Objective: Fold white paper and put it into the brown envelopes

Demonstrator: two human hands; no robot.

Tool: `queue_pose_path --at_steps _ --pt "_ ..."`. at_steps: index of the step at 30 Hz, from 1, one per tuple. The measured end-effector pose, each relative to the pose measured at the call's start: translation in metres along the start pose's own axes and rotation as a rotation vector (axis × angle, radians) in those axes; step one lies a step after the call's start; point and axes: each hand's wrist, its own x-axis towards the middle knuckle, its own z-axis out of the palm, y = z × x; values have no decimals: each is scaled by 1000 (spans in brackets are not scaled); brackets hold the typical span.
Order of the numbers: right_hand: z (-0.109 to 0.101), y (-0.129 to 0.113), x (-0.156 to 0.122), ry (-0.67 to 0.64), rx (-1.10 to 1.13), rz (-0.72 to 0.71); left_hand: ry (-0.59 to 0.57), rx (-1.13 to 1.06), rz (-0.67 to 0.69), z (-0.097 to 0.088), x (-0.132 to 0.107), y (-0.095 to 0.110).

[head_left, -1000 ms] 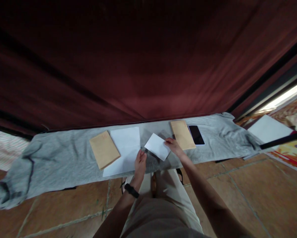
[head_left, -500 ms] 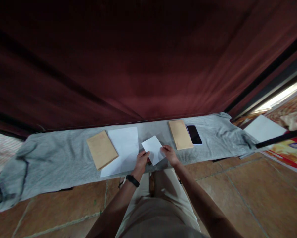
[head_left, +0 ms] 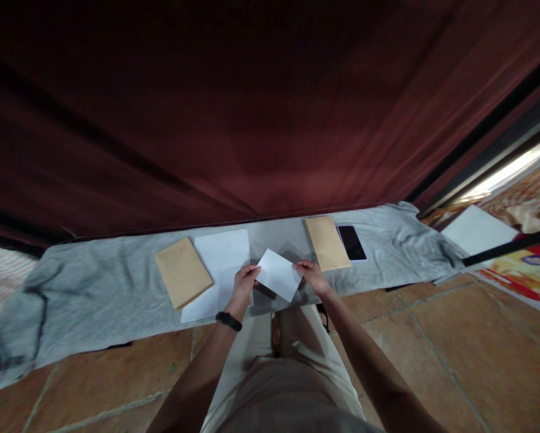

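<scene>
A small folded white paper is lifted slightly above the grey cloth, casting a shadow under it. My left hand, with a black band on its wrist, pinches the paper's left edge. My right hand pinches its right edge. A larger white sheet lies flat just left of my left hand. A brown envelope overlaps that sheet on its left.
A second brown envelope and a dark phone lie on the cloth to the right. A dark red curtain hangs behind. Another white sheet lies at far right. Tiled floor surrounds my legs.
My hands drew the folded paper nearer, then shifted it slightly up and turned it. My left hand moved from below it to gripping its left edge.
</scene>
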Motion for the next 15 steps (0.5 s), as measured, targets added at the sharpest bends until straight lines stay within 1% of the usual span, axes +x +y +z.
queue_pose_path --at_steps 4,8,10,12,13,15 --pt "7 5 -16 10 100 52 62 -12 8 -1 -4 -2" --pt "11 5 -28 -18 185 69 56 -35 11 2 -8 0" --pt "10 -1 -27 1 162 26 41 -52 -4 3 -9 4" --pt "6 -10 -25 35 111 -31 22 -96 -69 4 -10 12" --pt "3 -15 -24 40 65 -85 2 -125 -121 3 -10 16" --pt "-2 -23 -23 16 -77 -254 -65 -199 -258 2 -9 25"
